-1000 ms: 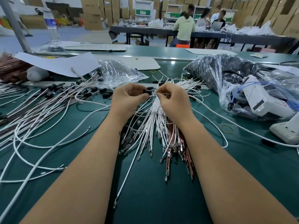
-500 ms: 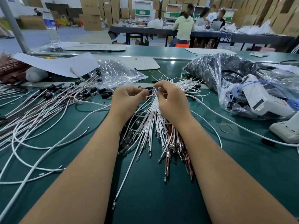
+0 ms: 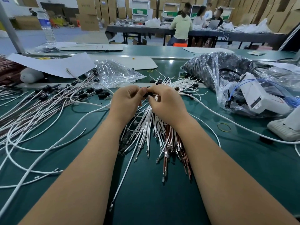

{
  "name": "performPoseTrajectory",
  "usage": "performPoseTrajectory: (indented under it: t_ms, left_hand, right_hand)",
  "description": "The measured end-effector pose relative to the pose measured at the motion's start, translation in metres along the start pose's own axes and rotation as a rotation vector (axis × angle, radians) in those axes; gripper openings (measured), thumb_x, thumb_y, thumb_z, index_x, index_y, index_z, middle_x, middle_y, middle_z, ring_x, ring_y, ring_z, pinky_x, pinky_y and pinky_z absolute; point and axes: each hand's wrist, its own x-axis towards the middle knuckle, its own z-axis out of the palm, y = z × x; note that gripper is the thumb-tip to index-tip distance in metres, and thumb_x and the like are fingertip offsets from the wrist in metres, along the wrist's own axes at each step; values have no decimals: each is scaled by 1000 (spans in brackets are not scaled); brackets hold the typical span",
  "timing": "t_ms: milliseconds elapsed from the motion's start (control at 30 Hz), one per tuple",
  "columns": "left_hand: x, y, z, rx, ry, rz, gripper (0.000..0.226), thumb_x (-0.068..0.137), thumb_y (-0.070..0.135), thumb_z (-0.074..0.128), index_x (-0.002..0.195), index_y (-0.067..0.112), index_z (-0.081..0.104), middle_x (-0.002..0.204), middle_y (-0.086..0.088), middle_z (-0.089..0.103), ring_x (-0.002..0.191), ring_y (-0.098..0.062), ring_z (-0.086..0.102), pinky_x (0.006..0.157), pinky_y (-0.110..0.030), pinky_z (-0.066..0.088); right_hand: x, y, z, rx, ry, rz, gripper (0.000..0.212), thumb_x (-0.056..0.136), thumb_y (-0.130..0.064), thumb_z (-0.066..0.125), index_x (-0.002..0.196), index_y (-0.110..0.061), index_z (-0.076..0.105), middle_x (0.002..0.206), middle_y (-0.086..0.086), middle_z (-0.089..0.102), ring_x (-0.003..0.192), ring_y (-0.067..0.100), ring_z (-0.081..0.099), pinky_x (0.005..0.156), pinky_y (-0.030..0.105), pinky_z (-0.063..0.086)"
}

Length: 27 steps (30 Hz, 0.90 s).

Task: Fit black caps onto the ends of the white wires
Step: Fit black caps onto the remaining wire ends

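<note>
We held one black cap [image 3: 148, 94] pinched between the fingertips of our left hand [image 3: 125, 101] and our right hand [image 3: 165, 104], at the centre of the frame, just above the bundle of white wires [image 3: 146, 125]. Both hands met closely, probably to keep cap and wire end in line. The finished capped wires [image 3: 65, 98] lay apart at the left, so as not to mix

black cap [image 3: 148, 94]: mostly hidden between both hands' fingertips, its wire end unseen | white wires [image 3: 146, 120]: middle stretch covered by the wrists | left pile of capped wires [image 3: 48, 101]: cut off at 9 o'clock | white device [image 3: 258, 98]: blurred by its plastic bag, 3 o'clock
</note>
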Motion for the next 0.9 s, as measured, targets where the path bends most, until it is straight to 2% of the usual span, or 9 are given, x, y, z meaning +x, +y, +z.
performPoseTrajectory:
  t_ms: [167, 333, 433, 533, 567, 633, 700, 767, 900]
  left_hand:
    - [0, 0, -1, 87, 42, 44, 44, 98, 31, 51, 71, -4, 54, 60, -13, 47, 54, -18, 36, 52, -30, 28]
    - [5, -12, -16, 255, 311, -57, 45, 101, 34, 45, 77, -1, 59, 60, -7, 53, 53, -22, 45, 53, -33, 35]
    - [4, -11, -15, 563, 345, 11, 21, 97, 22, 53, 101, 7, 67, 93, -10, 70, 90, -24, 54, 79, -32, 37]
    - [3, 1, -3, 647, 236, 188, 32, 93, 11, 53, 124, 17, 61, 123, 0, 63, 122, -22, 44, 102, -35, 28]
    - [3, 5, 0, 599, 167, 227, 30, 96, 14, 50, 124, 16, 60, 120, -1, 64, 118, -23, 49, 100, -35, 33]
    - [2, 9, 3, 487, 30, 236, 26, 100, 19, 44, 116, 12, 63, 96, -3, 68, 93, -24, 59, 77, -32, 40]
    - [0, 9, 3, 424, -4, 222, 23, 101, 16, 43, 102, 9, 66, 78, 1, 58, 76, -25, 55, 63, -31, 32]
    - [0, 10, 1, 427, 35, 218, 24, 100, 16, 45, 100, 9, 67, 76, 2, 56, 71, -23, 52, 61, -32, 34]
    - [3, 2, -11, 645, 220, 164, 28, 101, 21, 43, 98, 9, 68, 81, -6, 67, 69, -24, 56, 62, -29, 35]
  right_hand:
    - [1, -1, 1, -76, 4, 2, 17, 93, -12, 57, 108, -13, 66, 101, 1, 66, 92, 19, 58, 78, 37, 49]
    - [1, 8, -8, -132, 207, 132, 15, 95, -13, 54, 107, -14, 64, 104, -1, 65, 89, 18, 59, 69, 33, 48]
    - [1, 9, -8, -241, 228, 105, 16, 94, -13, 54, 107, -14, 63, 102, 0, 65, 87, 20, 59, 63, 29, 40]
    - [0, 5, -6, -267, 207, 35, 15, 93, -13, 56, 105, -14, 64, 99, 0, 65, 86, 21, 59, 63, 28, 38]
    - [0, 4, -5, -266, 200, 19, 15, 92, -13, 56, 105, -14, 64, 99, 1, 65, 85, 22, 59, 62, 28, 37]
    - [0, 1, -3, -277, 193, -14, 16, 91, -12, 56, 105, -14, 63, 98, 2, 62, 82, 23, 57, 61, 28, 33]
    - [-1, -2, -2, -275, 181, -45, 17, 89, -13, 56, 105, -14, 64, 96, 2, 61, 83, 22, 56, 61, 30, 37]
    - [1, -4, -2, -279, 156, -79, 16, 90, -16, 57, 104, -12, 64, 97, 3, 61, 87, 22, 56, 70, 33, 44]
    - [4, -1, -5, -357, 199, -35, 14, 93, -13, 53, 104, -11, 62, 95, 3, 63, 88, 21, 56, 83, 33, 42]
